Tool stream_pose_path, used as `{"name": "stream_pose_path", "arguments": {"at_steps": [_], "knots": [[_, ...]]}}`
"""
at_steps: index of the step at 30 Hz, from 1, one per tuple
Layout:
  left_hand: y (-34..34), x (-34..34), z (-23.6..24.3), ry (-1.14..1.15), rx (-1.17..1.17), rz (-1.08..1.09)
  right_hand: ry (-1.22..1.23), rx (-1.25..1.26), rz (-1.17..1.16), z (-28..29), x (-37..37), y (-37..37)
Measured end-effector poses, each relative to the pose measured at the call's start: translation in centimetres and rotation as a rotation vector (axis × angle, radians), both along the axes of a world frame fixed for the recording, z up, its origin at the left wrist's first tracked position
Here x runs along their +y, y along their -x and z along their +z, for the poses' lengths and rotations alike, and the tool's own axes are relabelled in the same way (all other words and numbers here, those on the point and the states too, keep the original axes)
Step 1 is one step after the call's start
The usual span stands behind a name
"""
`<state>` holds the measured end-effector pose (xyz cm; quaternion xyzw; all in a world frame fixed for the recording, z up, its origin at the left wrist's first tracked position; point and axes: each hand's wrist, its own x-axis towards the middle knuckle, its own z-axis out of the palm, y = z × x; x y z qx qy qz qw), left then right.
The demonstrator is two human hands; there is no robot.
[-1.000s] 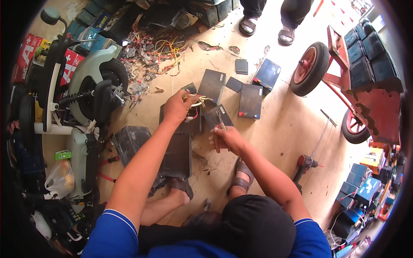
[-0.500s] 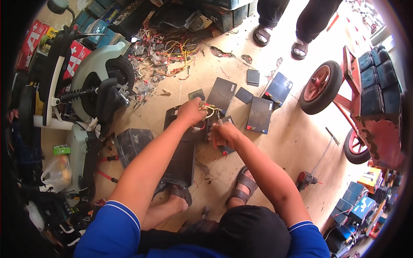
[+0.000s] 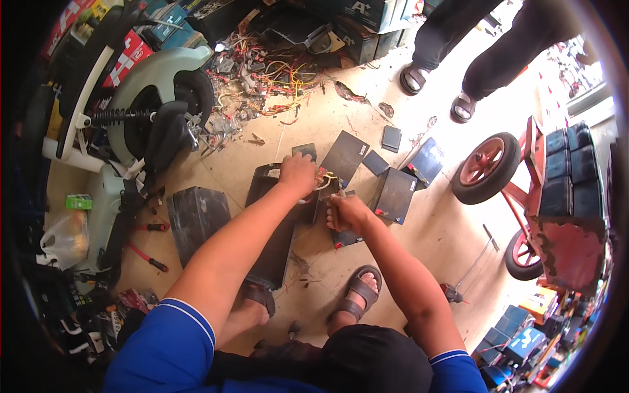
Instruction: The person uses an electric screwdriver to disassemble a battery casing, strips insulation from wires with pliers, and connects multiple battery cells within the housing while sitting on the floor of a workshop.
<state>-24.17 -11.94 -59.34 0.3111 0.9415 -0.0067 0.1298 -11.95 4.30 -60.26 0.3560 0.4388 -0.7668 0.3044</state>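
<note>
My left hand (image 3: 299, 175) is closed on a bunch of yellow, red and white wires (image 3: 324, 175) above an open black battery case (image 3: 265, 180). Just to its right, my right hand (image 3: 347, 213) wraps round a hand tool that looks like pliers (image 3: 339, 191), its metal tip at the wires. The fingers hide most of its handles. Whether the jaws touch a wire is too small to tell. Beyond my hands lies a dark flat battery (image 3: 345, 157); another battery (image 3: 394, 194) with red corner terminals sits to the right. A smaller one is partly under my right hand.
An empty-looking black case (image 3: 200, 219) stands left of my left forearm. Loose wires (image 3: 275, 78) heap up at the back. A scooter frame (image 3: 124, 124) fills the left side. At right stand a red wheeled cart (image 3: 570, 249) with batteries and a drill (image 3: 452, 293). Another person's feet (image 3: 414, 78) are at the back.
The whole view has shifted and tilted a little. Both hands stay at the wires, holding the same things. The other person's feet look slightly nearer in the picture.
</note>
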Motion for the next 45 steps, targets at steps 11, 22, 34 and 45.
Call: {"name": "stream_pose_path", "arguments": {"at_steps": [11, 22, 34, 45], "knots": [[0.1, -1.3, -2.4, -0.323, -0.112, 0.105, 0.126, -0.137, 0.146, 0.2, 2.0, 1.1], [-0.2, -1.2, -4.3, -0.297, -0.125, 0.119, -0.454, 0.149, 0.616, -3.5, 2.3, 0.8], [-0.6, -1.7, -5.7, -0.363, -0.027, 0.109, -1.804, 0.733, 1.628, 3.9, 4.2, 4.8], [-0.1, -2.4, -5.1, -0.312, -0.144, 0.106, -0.339, -0.206, 0.529, 1.6, 2.2, 2.5]]}}
